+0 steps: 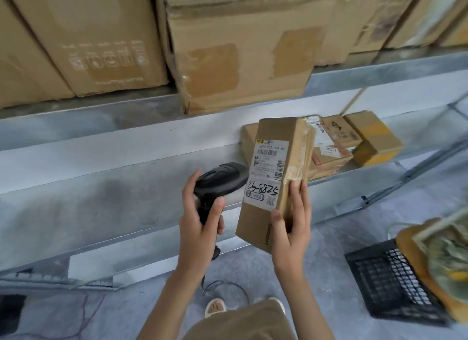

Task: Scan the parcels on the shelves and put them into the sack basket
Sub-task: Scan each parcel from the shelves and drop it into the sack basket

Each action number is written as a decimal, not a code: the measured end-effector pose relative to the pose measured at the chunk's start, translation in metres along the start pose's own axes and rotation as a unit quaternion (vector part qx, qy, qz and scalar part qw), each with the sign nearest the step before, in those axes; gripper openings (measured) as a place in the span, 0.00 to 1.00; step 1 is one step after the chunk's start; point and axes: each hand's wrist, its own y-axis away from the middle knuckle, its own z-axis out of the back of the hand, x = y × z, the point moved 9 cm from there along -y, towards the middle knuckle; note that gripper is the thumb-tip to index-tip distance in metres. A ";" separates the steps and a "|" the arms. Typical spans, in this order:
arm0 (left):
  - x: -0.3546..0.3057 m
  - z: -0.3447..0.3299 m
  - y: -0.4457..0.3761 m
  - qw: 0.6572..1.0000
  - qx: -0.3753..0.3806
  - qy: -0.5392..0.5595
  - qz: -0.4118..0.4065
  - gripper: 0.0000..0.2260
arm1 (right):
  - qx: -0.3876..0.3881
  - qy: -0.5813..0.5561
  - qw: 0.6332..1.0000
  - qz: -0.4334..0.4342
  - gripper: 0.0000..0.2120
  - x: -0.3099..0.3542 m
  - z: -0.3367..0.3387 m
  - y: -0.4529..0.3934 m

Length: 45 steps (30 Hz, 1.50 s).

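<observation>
A person stands at a grey metal shelf unit point(126, 142), seen from a camera on their head looking down at both hands. The right hand point(291, 228) grips a tall brown cardboard parcel point(276, 177) by its lower right edge, thumb on the front face and fingers curled round the taped side, holding it upright in the air in front of the middle shelf. Its white shipping label point(268, 172), with barcodes and a handwritten number, faces the person. The left hand point(200, 220) is wrapped round the handle of a black handheld barcode scanner point(219, 185), whose head sits just beside the label's left edge, aimed at it. Judging from this, the scan of this parcel is under way or about to happen, and dropping it into the basket has not been done. A small pile of brown cardboard parcels point(354, 142) lies on the shelf behind the held one, so more work seems to remain. At the lower right, a black plastic mesh basket point(390, 276) stands on the floor, with a tan sack point(430, 258) at its far side; both are blurred and cut off by the frame, so what they contain cannot be made out. Large brown cartons point(240, 61) fill the top shelf. Whether the scanner is firing cannot be told.
</observation>
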 end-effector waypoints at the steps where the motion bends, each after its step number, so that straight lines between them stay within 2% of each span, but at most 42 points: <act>1: 0.000 -0.013 -0.001 1.000 0.016 -0.004 -0.003 0.23 | -0.013 0.001 1.000 -0.007 0.29 -0.003 0.012 -0.002; 12: -0.010 -0.197 0.012 0.981 0.195 0.002 -0.014 0.25 | -0.162 0.011 0.984 -0.077 0.28 -0.054 0.175 -0.022; 20: -0.028 -0.359 0.050 0.953 0.302 0.014 -0.013 0.26 | -0.261 0.004 0.954 -0.146 0.29 -0.103 0.321 -0.026; 25: -0.041 -0.443 0.077 0.933 0.358 0.030 -0.025 0.23 | -0.323 0.014 0.929 -0.180 0.29 -0.121 0.398 -0.013; 37: -0.038 -0.613 0.103 0.876 0.478 0.053 -0.030 0.24 | -0.441 0.026 0.865 -0.239 0.28 -0.173 0.502 -0.014; 45: -0.021 -0.759 0.059 0.864 0.501 0.041 -0.032 0.23 | -0.488 0.020 0.831 -0.266 0.27 -0.237 0.581 -0.091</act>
